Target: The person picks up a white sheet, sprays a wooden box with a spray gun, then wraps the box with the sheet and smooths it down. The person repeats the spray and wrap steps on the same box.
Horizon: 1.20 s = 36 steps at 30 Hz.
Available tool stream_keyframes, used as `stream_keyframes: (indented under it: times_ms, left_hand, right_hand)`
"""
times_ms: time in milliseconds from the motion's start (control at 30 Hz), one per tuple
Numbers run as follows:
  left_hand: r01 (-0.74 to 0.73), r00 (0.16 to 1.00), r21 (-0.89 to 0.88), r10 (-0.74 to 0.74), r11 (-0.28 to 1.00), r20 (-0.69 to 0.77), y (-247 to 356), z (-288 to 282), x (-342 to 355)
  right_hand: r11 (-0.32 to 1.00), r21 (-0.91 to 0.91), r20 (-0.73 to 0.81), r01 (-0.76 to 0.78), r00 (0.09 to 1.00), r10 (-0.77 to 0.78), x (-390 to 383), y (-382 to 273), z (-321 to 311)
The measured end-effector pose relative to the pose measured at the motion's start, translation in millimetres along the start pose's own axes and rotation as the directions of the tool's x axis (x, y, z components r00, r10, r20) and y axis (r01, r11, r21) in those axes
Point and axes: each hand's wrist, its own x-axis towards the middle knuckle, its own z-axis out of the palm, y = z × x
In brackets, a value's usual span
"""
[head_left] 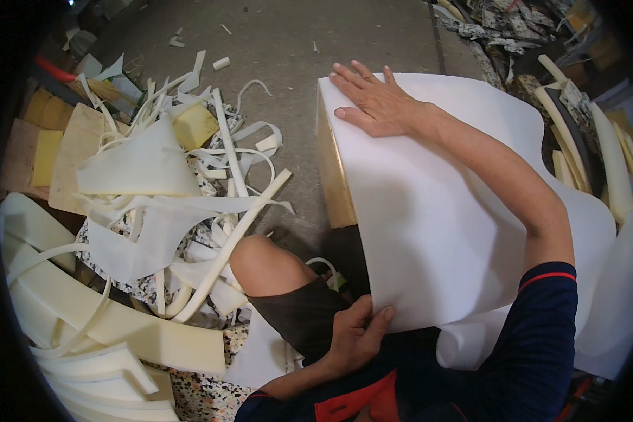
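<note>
A large, smooth white sheet (429,232), which looks like thin foam, lies over a box-shaped piece with a yellow-brown side (335,172). My right hand (380,105) rests flat on the sheet near its far left corner, fingers spread and thumb apart. At the sheet's near left corner, my left hand (359,336) pinches the edge between thumb and curled fingers. The sheet's right part falls in wavy folds and hides most of what is beneath it.
Left of my bare knee (264,264) lies a heap of cream foam strips (232,246) and white offcuts. Thick cream foam slabs (112,302) sit at the lower left. Speckled foam scraps (503,35) and curved cream strips (566,133) are piled at the far right.
</note>
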Motion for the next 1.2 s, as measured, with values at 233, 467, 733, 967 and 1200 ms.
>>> stream_keyframes:
  times_ms: [233,467,733,967,1200]
  left_hand:
    - [-0.108,0.993,-0.023,0.107,0.994,-0.047,-22.0,1.7,7.9]
    - [-0.008,0.996,-0.002,0.009,1.0,0.09,-13.5,-2.3,7.9]
    - [-0.089,0.977,-0.166,0.119,0.982,0.178,-1.0,6.7,12.0]
    - [-0.014,0.995,-0.252,0.037,0.968,0.088,-6.3,1.0,8.6]
    - [-0.038,0.997,-0.245,0.054,0.969,0.061,-11.9,-3.1,6.5]
  right_hand:
    - [0.998,0.064,-0.065,0.015,0.998,-0.01,10.8,-4.7,3.4]
    - [1.0,-0.008,-0.069,-0.012,0.998,0.011,12.7,-5.0,7.1]
    - [0.999,-0.05,-0.076,-0.018,0.997,0.014,16.0,-3.8,12.3]
    - [0.997,-0.081,-0.138,0.011,0.99,-0.022,15.4,-1.7,19.5]
    - [0.989,0.145,-0.138,-0.037,0.989,0.057,-8.8,-16.2,3.1]
